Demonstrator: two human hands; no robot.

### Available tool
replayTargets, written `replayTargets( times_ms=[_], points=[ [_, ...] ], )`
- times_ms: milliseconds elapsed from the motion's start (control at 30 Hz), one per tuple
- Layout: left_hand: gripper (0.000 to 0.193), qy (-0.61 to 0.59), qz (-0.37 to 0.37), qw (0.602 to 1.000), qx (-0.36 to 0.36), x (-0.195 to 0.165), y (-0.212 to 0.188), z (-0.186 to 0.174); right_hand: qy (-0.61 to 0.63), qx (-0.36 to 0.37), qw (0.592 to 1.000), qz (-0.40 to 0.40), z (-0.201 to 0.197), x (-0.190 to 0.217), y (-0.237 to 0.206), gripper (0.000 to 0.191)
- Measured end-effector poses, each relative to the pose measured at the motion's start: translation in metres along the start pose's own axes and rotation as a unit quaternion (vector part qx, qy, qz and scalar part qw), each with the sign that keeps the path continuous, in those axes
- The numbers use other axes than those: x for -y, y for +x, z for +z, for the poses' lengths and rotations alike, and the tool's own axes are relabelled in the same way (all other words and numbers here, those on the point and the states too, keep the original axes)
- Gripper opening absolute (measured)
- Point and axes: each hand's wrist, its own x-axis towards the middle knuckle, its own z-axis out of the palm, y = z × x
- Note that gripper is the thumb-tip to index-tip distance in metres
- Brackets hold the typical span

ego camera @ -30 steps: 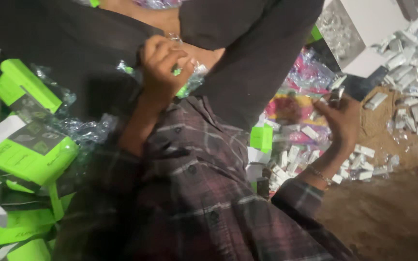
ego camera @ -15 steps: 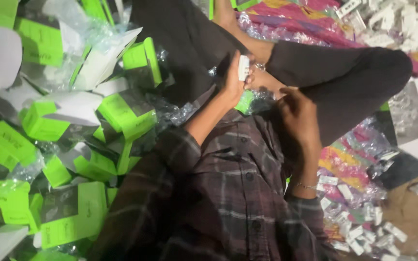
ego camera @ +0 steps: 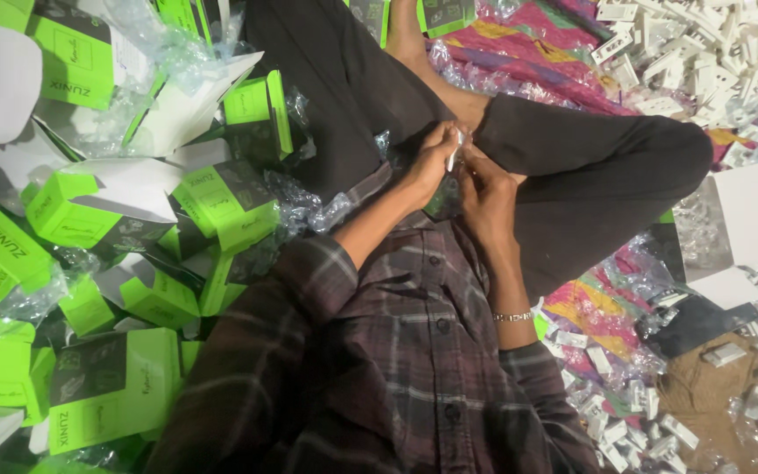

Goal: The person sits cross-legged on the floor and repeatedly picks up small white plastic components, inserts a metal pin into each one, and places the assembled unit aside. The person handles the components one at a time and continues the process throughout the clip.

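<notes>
Pinching small white plastic piece [ego camera: 454, 151] between both hands over my lap, centre frame. Left hand [ego camera: 432, 164] fingers closed on it, right hand [ego camera: 484, 189] curled beneath, grip unclear. Best keep it steady, fingertips tight. Green boxes [ego camera: 221, 200] piled left, white parts [ego camera: 712, 53] far right.

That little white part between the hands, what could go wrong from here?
1. The small white part is pinched only at the fingertips of the left hand and right hand; dropped, it might vanish among the clear plastic wrappers.
2. The green boxes crowd the left elbow and could topple.
</notes>
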Motion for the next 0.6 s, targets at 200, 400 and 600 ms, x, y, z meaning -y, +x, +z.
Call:
replayTargets(
  times_ms=[200, 400, 600],
  points=[
    [0.025, 0.076, 0.003, 0.997, 0.006, -0.001, -0.005, 0.002, -0.044, -0.046, 0.995, -0.075, 0.003, 0.001, -0.002, 0.020],
    [0.022, 0.070, 0.053, 0.996, 0.013, 0.004, -0.004, -0.004, -0.162, -0.027, 0.984, -0.069, 0.009, 0.001, -0.010, 0.006],
    [0.018, 0.086, 0.126, 0.988, 0.000, 0.002, 0.006, 0.000, -0.221, 0.097, 0.970, -0.015, 0.013, -0.009, -0.016, 0.013]
  ],
)
